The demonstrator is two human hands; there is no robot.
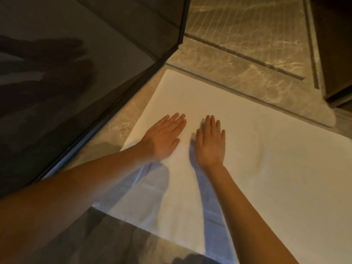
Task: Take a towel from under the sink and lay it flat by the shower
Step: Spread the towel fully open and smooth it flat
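A white towel (pixel 266 149) lies spread out flat on the marble floor, its far edge along the raised shower threshold (pixel 247 92). My left hand (pixel 163 136) rests palm down on the towel near its left edge, fingers straight and close together. My right hand (pixel 209 141) lies palm down beside it, a little to the right, fingers slightly apart. Neither hand grips the cloth. Both forearms reach in from the bottom and cast bluish shadows on the towel.
A dark glass shower panel (pixel 85 73) stands to the left, its corner post (pixel 181 25) at the top middle. Beyond the threshold lies the grooved shower floor (pixel 247 25) with a long drain slot (pixel 257 61). A dark wall or cabinet (pixel 339 54) stands at the right.
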